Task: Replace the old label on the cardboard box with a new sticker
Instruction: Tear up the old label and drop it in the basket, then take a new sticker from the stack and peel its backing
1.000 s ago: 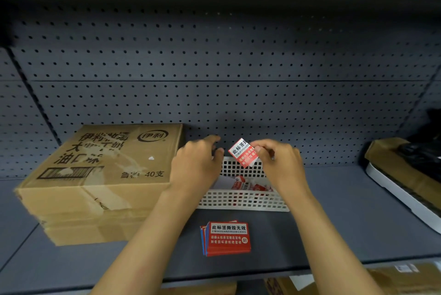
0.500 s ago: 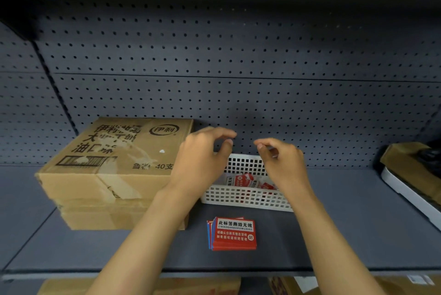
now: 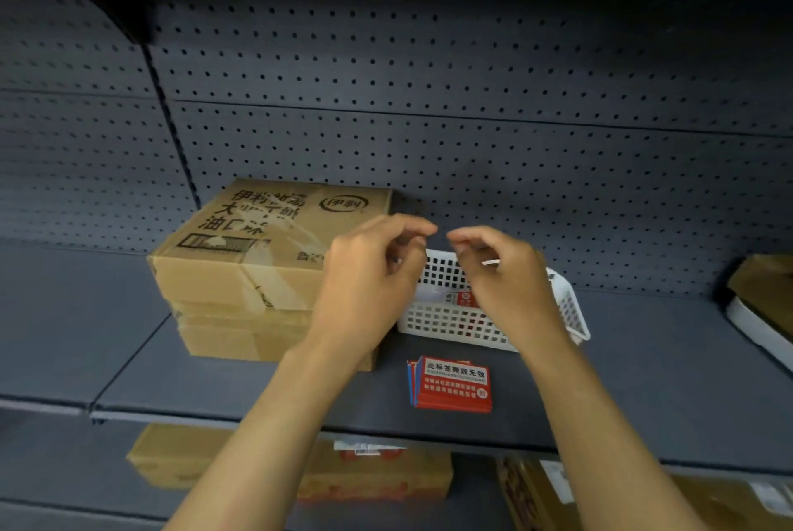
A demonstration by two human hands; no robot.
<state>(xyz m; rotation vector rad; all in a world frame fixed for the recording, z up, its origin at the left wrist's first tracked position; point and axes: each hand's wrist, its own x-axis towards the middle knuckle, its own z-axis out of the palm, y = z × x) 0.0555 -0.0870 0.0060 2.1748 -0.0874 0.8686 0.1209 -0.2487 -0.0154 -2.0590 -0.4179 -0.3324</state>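
Observation:
The cardboard box (image 3: 257,255) with black print lies on a second flat box at the left of the grey shelf. A white perforated basket (image 3: 446,324) stands to its right, with red-and-white label pieces (image 3: 462,298) inside. In front of the basket lies a small stack of new red stickers (image 3: 455,384). My left hand (image 3: 369,277) and my right hand (image 3: 504,281) hover above the basket, fingertips almost touching, thumb and fingers pinched. I see no label in either hand. A small white glint shows at my right fingers; I cannot tell what it is.
The grey pegboard wall (image 3: 472,122) closes the back of the shelf. A white tray with brown cardboard (image 3: 759,307) sits at the far right. Below the shelf edge (image 3: 214,414) are more cardboard boxes (image 3: 180,462).
A second ago my right hand held a red-and-white label above the basket; that label is gone from my fingers. Both hands stay over the basket, closer together, and my view has shifted left.

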